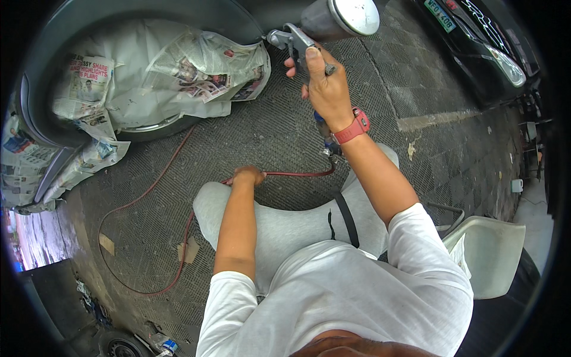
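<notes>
My right hand [326, 86] is closed round a metal spray gun [295, 43], held up at the top of the view beside a grey car body panel [238, 18]. A silvery cup with a pale lid [355, 16] sits on the gun. Below my right wrist, a blue fitting [323, 130] joins a red air hose [297, 174]. Down near my left knee, my left hand [248, 174] has its fingers wrapped round that hose. Newspaper sheets [172, 65] cover the wheel under the arch of the panel. My right palm hides part of the gun's handle.
The hose loops over the textured dark floor [148, 220] on my left, near cardboard scraps [189, 250]. A black car [482, 41] stands at the upper right. Beside my right hip is a pale plastic chair [491, 256]. A loose wheel [122, 346] lies at the lower left.
</notes>
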The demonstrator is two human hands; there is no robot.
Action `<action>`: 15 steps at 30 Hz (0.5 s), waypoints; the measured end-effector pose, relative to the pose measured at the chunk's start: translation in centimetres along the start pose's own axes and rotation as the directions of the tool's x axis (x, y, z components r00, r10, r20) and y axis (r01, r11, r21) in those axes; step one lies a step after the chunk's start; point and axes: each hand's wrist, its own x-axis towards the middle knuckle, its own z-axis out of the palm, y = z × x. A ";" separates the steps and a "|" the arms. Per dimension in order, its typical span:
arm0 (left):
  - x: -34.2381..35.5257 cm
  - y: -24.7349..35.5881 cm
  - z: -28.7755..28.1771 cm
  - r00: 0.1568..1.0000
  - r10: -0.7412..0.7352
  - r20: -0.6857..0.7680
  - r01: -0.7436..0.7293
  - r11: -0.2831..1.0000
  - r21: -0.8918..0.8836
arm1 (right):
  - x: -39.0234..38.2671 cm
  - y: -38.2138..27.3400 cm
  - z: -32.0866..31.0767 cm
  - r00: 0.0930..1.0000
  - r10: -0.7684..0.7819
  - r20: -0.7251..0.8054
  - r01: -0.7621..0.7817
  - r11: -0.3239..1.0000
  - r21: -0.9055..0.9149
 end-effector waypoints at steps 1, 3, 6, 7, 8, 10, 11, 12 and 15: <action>-0.5 0.6 0.0 0.999 0.023 -0.043 -0.022 0.999 0.024 | 0.0 0.1 -0.8 1.000 0.006 -0.026 -0.007 0.999 -0.045; -2.4 1.8 -0.3 0.990 0.067 -0.126 -0.058 0.995 0.077 | 0.1 0.5 -2.6 0.997 0.017 -0.082 -0.027 0.991 -0.128; -3.1 1.3 -0.3 0.987 0.057 -0.150 -0.052 0.998 0.036 | 0.6 1.6 -4.9 0.976 0.013 -0.219 -0.052 0.983 -0.174; -2.6 1.0 -0.3 0.994 0.042 -0.105 -0.040 0.999 0.013 | 0.7 1.6 -5.5 0.966 -0.002 -0.259 -0.046 0.983 -0.178; -1.9 0.7 -0.5 0.998 0.030 -0.058 -0.030 0.999 -0.010 | 0.7 1.6 -6.1 0.956 -0.023 -0.293 -0.035 0.981 -0.191; -1.9 1.1 -0.7 1.000 0.016 -0.013 -0.017 0.999 -0.034 | 0.7 1.8 -7.6 0.929 -0.066 -0.364 -0.020 0.974 -0.227; -3.7 1.8 -1.3 1.000 0.012 -0.015 -0.012 0.999 -0.037 | 0.5 1.9 -7.9 0.927 -0.069 -0.370 -0.025 0.970 -0.244; -4.6 2.3 -1.6 1.000 0.008 -0.018 -0.009 0.999 -0.042 | 0.4 1.9 -8.1 0.924 -0.072 -0.375 -0.030 0.965 -0.261; -4.6 1.8 -1.6 1.000 0.002 -0.003 -0.002 0.999 -0.037 | 0.2 2.0 -7.0 0.939 -0.011 -0.345 -0.071 0.972 -0.224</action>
